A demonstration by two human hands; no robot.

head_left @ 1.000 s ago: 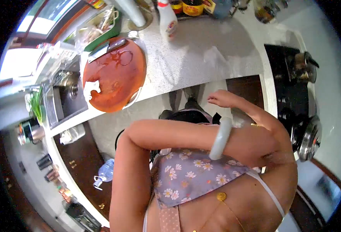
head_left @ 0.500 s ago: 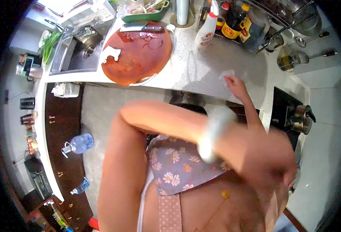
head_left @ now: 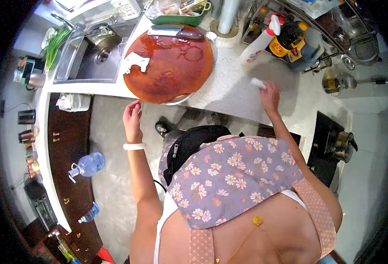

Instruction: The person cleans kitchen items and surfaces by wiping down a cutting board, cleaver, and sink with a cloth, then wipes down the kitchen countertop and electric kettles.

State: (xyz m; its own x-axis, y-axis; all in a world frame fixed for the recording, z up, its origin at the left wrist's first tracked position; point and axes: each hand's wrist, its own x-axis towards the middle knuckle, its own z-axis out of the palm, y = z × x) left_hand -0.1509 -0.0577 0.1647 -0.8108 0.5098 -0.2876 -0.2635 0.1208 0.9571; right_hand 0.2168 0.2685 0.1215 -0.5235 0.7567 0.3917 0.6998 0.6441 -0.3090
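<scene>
My right hand [head_left: 271, 97] is closed on a small white tissue [head_left: 258, 83] over the grey speckled counter. My left hand [head_left: 132, 118], below the bracelet [head_left: 134, 146], hangs off the counter edge near the board, its fingers drawn close together; whether anything is between them is too small to tell. Nearby lies a round red-brown cutting board [head_left: 172, 66], bearing a crumpled white cloth [head_left: 136, 63] at its left and a cleaver [head_left: 176, 31] at its top. A white spray bottle [head_left: 260, 42] with a red and white head stands beyond my right hand.
A sink [head_left: 95, 59] is left of the board, with green onions [head_left: 55, 48] beyond. A green basket [head_left: 176, 18] stands behind the board. Sauce bottles [head_left: 286, 42] stand at the upper right, a pot [head_left: 344, 146] on the stove at right. Water bottles [head_left: 90, 164] are at lower left.
My left arm has swung from across my chest out to the left, near the board. My right hand has come up from below the counter edge onto the counter, with the tissue now in it.
</scene>
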